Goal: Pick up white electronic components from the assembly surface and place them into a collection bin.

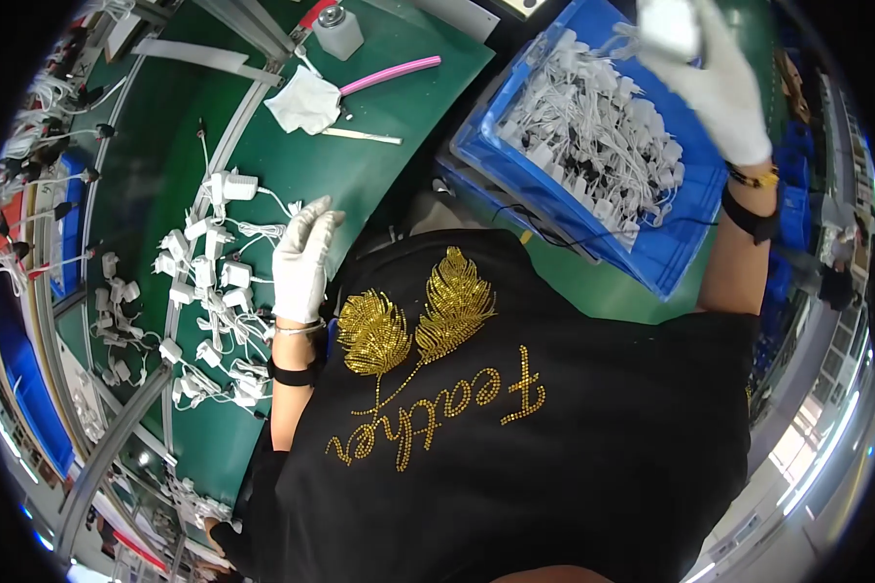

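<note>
At the far left, racks hung with dark-tipped cables [39, 155] are seen beyond the bench edge. On the green bench mat [379, 165], a loose cluster of white plug-in adapters with coiled white cords [204, 291] is spread out, running roughly from the upper middle of the mat down toward the person's body. The left hand [303, 260], in a white glove, is laid at the right edge of this cluster, fingers extended and pointed up and away from the body; nothing is seen clasped in it, and its fingertips rest just beside a thin white cord. The nearest adapters lie directly to its left.

Farther up the mat are set a crumpled white cloth [304, 102], a pink rod [391, 74] lying at a slant beside it, a thin pale stick [362, 136] and a small grey dispenser bottle [337, 33].

To the right, a blue plastic crate [681, 243] is heaped with many more white adapters and cords [593, 136]. The right hand [712, 83], also gloved in white, is raised over the crate's far corner and is closed around one white adapter [669, 25], blurred at the picture's upper edge; the way its long axis lies cannot be told. The held adapter thus lies well apart from the bench cluster, across the body, and the left hand is much the nearer one to that cluster.
</note>
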`<state>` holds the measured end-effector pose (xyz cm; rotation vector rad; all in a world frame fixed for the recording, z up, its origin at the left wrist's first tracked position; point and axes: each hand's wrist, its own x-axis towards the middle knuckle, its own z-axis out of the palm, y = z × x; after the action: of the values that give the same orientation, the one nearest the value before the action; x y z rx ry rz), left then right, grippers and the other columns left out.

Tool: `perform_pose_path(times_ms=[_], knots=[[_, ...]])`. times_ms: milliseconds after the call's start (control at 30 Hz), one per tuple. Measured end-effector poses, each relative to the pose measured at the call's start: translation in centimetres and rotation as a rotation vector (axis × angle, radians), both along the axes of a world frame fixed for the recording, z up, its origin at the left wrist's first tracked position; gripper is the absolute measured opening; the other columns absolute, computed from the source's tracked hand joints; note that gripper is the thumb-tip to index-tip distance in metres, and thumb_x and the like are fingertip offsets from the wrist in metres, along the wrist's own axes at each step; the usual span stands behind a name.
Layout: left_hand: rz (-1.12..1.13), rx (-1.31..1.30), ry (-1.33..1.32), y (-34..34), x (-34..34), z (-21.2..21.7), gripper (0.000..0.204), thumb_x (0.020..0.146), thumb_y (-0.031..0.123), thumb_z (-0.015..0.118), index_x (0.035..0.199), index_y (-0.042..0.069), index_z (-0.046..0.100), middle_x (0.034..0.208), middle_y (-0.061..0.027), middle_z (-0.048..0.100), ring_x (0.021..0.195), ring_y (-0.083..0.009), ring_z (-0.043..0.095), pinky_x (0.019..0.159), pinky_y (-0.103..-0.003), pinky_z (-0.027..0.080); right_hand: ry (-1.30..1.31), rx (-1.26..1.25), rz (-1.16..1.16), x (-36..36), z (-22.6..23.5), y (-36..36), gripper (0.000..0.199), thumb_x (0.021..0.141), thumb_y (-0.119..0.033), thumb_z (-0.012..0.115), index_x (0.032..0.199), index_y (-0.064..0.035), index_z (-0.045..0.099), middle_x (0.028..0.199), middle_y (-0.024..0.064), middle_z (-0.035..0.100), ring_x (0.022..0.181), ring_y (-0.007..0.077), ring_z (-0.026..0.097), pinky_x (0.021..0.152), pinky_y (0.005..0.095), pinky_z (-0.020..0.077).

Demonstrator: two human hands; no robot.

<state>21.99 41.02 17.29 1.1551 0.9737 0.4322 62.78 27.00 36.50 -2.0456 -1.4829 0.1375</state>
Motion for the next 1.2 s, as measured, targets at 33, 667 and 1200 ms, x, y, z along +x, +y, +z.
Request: perform_pose_path(times_ms=[33,667,1200], knots=[[0.009,0.0,0.009,0.0,0.1,0.0,0.032,0.094,0.012,0.062,0.124,0.002,0.059,0.108,-0.0076,0.068,0.101,-0.014,0.062,0.088,-0.025,0.048,-0.238,-0.136,-0.022,2.1,-1.9,-0.6,0.056,0.088,-0.025,0.065,0.137,-0.0053,0.047,0.129,0.0173,0.057,0.115,0.0328,0.057,0.099,0.0419,0.0447],[0.427,0.439,0.706,4.8,-14.7,-6.4,0.046,0.084,0.032,0.07,0.119,0.002,0.063,0.098,-0.0146,0.07,0.09,-0.025,0.068,0.082,-0.033,0.052,-0.228,-0.333,0.11,-0.6,-20.8,0.6,0.03,0.09,-0.004,0.056,0.119,-0.0038,0.064,0.119,0.0174,0.064,0.112,0.032,0.059,0.101,0.0394,0.0419],[-0.09,0.793,1.002,19.2,-5.0,-8.8,0.039,0.079,0.041,0.067,0.105,0.012,0.067,0.097,-0.0169,0.069,0.09,-0.0334,0.066,0.079,-0.043,0.052,0.017,-0.39,0.403,-33.2,-31.5,26.7,0.063,0.078,-0.031,0.072,0.132,-0.013,0.046,0.104,0.0174,0.064,0.083,0.0336,0.067,0.072,0.0442,0.055]])
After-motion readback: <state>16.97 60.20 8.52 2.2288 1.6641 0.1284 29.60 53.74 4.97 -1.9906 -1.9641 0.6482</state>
